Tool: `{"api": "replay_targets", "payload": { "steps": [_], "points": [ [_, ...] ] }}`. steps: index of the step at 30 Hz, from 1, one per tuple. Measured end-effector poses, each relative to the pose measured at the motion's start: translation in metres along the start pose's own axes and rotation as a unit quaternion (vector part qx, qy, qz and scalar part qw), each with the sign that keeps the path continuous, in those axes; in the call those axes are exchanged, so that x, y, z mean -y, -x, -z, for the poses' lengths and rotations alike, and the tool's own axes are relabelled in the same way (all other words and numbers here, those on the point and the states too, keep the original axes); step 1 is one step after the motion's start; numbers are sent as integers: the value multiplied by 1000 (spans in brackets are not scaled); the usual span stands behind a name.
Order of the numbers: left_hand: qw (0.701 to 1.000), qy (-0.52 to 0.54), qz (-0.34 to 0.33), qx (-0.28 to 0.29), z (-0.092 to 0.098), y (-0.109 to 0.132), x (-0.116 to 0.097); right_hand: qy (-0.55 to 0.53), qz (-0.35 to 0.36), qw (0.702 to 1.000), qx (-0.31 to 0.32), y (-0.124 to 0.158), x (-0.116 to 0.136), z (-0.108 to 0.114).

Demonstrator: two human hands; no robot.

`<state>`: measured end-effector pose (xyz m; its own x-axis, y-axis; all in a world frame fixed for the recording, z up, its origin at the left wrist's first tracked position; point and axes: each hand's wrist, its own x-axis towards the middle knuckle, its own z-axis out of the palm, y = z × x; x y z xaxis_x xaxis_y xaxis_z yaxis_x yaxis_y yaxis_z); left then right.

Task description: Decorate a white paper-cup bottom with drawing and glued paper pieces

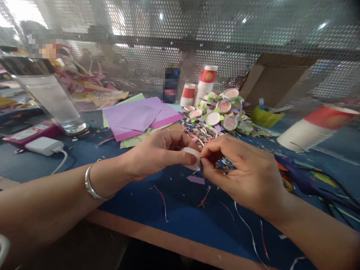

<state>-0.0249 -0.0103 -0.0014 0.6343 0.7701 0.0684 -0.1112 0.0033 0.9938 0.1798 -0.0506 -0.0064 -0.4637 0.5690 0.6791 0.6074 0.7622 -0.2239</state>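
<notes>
My left hand (pixel 157 150) pinches a small white paper disc (pixel 194 152) that looks like a paper cup bottom, the thumb lying across its face. My right hand (pixel 250 174) is closed at the disc's right edge, thumb and forefinger together. Something small and dark shows between those fingertips, too little to name. Just below the disc, a pointed purple paper piece (pixel 196 180) lies on the blue tabletop (pixel 180 228). Behind both hands is a pile of round cup bottoms (pixel 213 119) with green and purple paper pieces attached.
Stacked paper cups (pixel 204 88) stand at the back, and another stack (pixel 312 129) leans at right. A blue glue gun (pixel 300 176) with cables lies beside my right hand. Purple paper sheets (pixel 132 116), a water bottle (pixel 60 101) and a white charger (pixel 45 145) are left. Paper scraps are scattered about.
</notes>
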Motion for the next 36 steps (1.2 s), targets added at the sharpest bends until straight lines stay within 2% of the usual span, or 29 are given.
{"api": "replay_targets", "payload": {
  "steps": [6,13,17,20,27,32,36],
  "points": [
    [996,-80,-29,-25,0,0,6,-20,6,1000,10,-1,0,-6],
    [994,-82,-63,-30,1,-1,10,5,-21,1000,-14,-1,0,-2],
    [980,-162,-100,-53,3,-1,12,-10,-34,999,-10,-2,-2,1],
    [976,-178,-111,-59,4,-1,12,-24,-38,999,-2,-1,-3,2],
    [986,-129,-88,-58,1,0,10,-36,-64,997,-6,-3,-2,4],
    [997,-32,-53,-38,-2,-1,10,-69,-90,994,-1,-3,-3,5],
    [997,38,-44,-46,-3,-2,9,-86,-135,987,-13,-2,-7,6]
  ]
}}
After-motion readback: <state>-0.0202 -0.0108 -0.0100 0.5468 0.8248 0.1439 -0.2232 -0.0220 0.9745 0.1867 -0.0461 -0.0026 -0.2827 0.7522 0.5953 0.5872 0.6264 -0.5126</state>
